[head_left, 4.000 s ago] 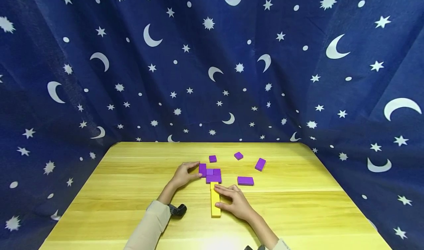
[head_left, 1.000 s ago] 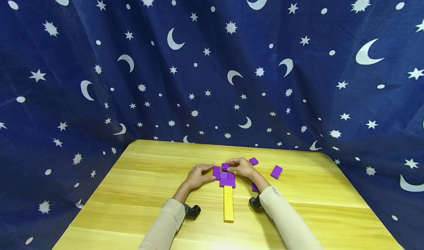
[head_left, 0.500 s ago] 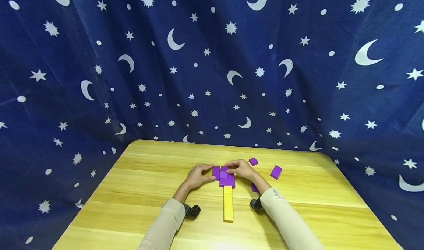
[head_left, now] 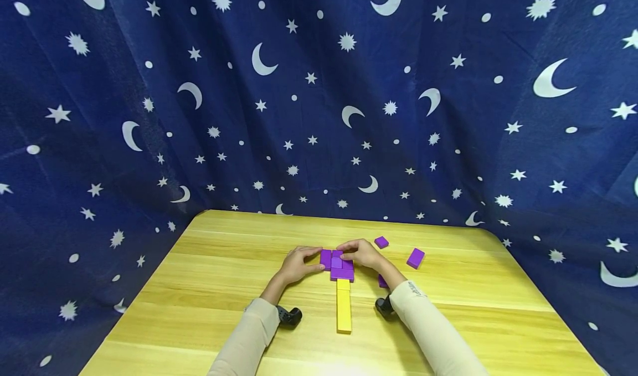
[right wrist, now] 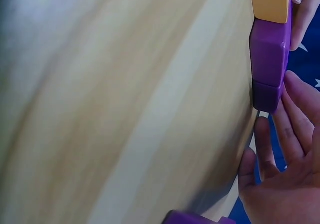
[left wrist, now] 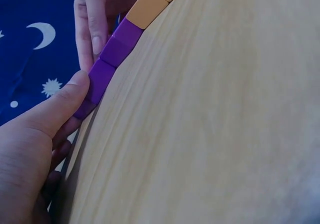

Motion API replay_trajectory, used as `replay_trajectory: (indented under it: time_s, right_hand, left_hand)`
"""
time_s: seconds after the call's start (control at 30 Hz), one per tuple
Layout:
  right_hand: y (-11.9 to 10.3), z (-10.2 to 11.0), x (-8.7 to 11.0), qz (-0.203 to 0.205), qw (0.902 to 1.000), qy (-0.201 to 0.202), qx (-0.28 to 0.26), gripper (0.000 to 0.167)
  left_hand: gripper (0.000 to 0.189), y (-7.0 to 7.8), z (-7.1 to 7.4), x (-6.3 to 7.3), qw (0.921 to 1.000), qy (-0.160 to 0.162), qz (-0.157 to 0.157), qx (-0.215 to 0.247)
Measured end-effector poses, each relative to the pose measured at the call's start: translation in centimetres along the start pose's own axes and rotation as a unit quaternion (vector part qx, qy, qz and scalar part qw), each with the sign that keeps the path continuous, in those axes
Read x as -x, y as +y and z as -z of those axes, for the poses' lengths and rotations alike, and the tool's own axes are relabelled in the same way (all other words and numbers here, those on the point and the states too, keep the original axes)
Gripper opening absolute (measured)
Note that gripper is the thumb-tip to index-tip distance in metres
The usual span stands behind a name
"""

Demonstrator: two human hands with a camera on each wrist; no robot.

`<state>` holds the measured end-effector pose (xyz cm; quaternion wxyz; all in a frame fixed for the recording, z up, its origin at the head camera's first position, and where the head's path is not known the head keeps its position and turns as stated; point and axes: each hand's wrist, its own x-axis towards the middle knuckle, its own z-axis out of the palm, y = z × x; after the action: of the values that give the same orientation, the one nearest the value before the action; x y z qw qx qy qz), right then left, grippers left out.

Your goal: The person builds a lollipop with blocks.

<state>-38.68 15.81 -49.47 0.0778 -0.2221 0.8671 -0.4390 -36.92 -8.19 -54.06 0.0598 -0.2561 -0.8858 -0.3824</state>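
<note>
Flat purple blocks lie together as a cluster on the wooden table, above a column of yellow blocks [head_left: 344, 307]. At the cluster's left side my left hand [head_left: 296, 265] pinches an upright rectangular purple block [head_left: 325, 259] between thumb and finger at its two ends. My right hand [head_left: 366, 255] holds a small purple block [head_left: 336, 253] at the top of the cluster, beside that one. Its fingers partly cover the purple pieces on the right. A wide purple block [head_left: 341, 274] forms the bottom row, touching the yellow column. Both wrist views show thumbs against purple side faces.
Loose to the right lie a small purple block [head_left: 381, 242] and a rectangular purple block [head_left: 416, 258]. Another purple block [head_left: 382, 281] is partly hidden behind my right wrist. A dark blue curtain [head_left: 319, 116] with moons and stars hangs behind the wooden table [head_left: 239, 232].
My right hand has left the yellow blocks and brought the small purple block down against the cluster's top. My left hand stays at the upright purple block. The head view has shifted.
</note>
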Motion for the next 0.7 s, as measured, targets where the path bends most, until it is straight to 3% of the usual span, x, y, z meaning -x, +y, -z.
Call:
replay_trajectory:
  time_s: [0.43,0.5,0.7]
  right_hand:
    - [-0.7,0.0,0.3,0.002,0.9999,0.012,0.011,0.025]
    - [0.4,0.0,0.0,-0.003,0.9997,0.020,0.016,0.027]
    - [0.9,1.1,1.0,0.011,0.9985,0.054,0.009,0.031]
  left_hand:
    - [0.063,-0.1,-0.2,-0.1,1.0000,0.000,-0.004,-0.003]
    - [0.062,-0.1,-0.2,-0.1,1.0000,0.001,-0.007,-0.003]
    - [0.060,-0.1,-0.2,0.0,1.0000,0.004,-0.001,-0.006]
